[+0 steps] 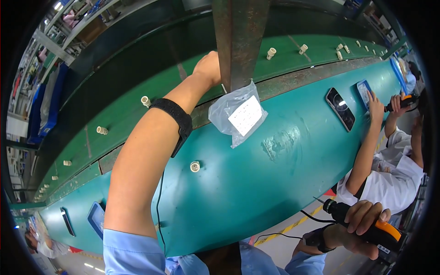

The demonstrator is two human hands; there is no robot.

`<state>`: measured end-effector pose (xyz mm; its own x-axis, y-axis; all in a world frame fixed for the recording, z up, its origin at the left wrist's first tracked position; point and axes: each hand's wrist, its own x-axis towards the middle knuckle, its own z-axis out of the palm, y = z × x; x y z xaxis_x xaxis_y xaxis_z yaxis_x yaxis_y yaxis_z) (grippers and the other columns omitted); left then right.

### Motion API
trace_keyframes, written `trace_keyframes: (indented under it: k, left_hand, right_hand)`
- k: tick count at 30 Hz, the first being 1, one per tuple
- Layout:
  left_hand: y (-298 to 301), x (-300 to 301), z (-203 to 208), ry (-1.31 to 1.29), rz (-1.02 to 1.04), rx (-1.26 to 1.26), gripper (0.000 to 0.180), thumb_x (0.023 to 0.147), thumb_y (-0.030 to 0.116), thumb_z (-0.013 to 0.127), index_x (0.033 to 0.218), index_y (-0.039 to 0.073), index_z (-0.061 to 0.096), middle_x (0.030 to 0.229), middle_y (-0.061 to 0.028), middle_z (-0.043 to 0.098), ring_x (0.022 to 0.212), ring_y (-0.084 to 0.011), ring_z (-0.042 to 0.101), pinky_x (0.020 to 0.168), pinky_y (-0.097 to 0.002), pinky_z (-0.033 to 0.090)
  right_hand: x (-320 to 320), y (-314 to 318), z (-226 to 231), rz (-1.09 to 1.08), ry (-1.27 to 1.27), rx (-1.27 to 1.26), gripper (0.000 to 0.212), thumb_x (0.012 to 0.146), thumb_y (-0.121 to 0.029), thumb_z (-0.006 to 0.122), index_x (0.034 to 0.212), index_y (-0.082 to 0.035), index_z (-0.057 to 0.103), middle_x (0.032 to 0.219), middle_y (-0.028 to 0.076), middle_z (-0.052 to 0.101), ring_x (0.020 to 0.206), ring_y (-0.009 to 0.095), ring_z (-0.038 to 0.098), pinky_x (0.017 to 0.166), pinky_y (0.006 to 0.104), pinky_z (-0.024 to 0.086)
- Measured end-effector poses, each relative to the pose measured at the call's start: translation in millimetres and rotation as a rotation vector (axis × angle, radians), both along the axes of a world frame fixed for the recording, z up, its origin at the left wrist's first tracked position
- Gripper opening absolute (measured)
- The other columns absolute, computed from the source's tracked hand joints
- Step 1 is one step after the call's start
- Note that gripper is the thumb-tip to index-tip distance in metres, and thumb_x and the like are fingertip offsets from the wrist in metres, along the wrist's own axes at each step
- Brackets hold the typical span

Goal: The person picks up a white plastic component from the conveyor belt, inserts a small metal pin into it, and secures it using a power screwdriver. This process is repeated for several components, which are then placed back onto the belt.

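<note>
My left hand (208,68) reaches out over the green conveyor belt, partly behind a metal post. Its fingers are hidden by the post, so what they touch or hold does not show. In my right hand (360,224), low at the right and off the table's edge, is a black and orange electric screwdriver (387,232), its thin bit pointing left. A small cream cylindrical fitting (195,166) stands on the teal tabletop (229,197), right of my left forearm. Another such fitting (145,101) sits on the belt beside my left wristband (173,114).
The upright metal post (240,41) rises at the table's far edge. A clear plastic bag with a white label (245,117) lies against its foot. Several fittings are spread along the belt (288,59). A phone (340,108) lies at right, near a co-worker's hand (376,107) and blue tray (362,87).
</note>
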<state>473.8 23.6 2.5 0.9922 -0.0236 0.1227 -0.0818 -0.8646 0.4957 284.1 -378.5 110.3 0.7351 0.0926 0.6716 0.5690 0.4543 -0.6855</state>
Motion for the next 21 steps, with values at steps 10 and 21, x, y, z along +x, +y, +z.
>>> trace_keyframes:
  k: [10,21]
  left_hand:
    - [-3.0,-74.6,91.2,0.019,-0.057,0.338,0.02,0.068,0.007,0.059,0.086,0.002,0.067,0.087,-0.0223,0.064,0.082,-0.0372,0.063,0.072,-0.0424,0.053]
    - [-40.6,-190.0,62.9,0.312,-0.122,0.436,0.026,0.068,-0.003,0.057,0.092,0.001,0.065,0.096,-0.0165,0.063,0.089,-0.0341,0.061,0.079,-0.0406,0.05]
  right_hand:
    - [-8.7,1.3,5.2,0.09,-0.011,-0.025,0.072,0.071,-0.058,0.068,0.113,-0.004,0.046,0.072,-0.001,0.048,0.056,0.007,0.047,0.051,0.0213,0.038]
    - [-28.9,24.5,1.4,0.254,-0.056,0.008,0.079,0.071,-0.06,0.068,0.119,-0.002,0.042,0.074,0.001,0.048,0.056,0.011,0.047,0.052,0.0245,0.04]
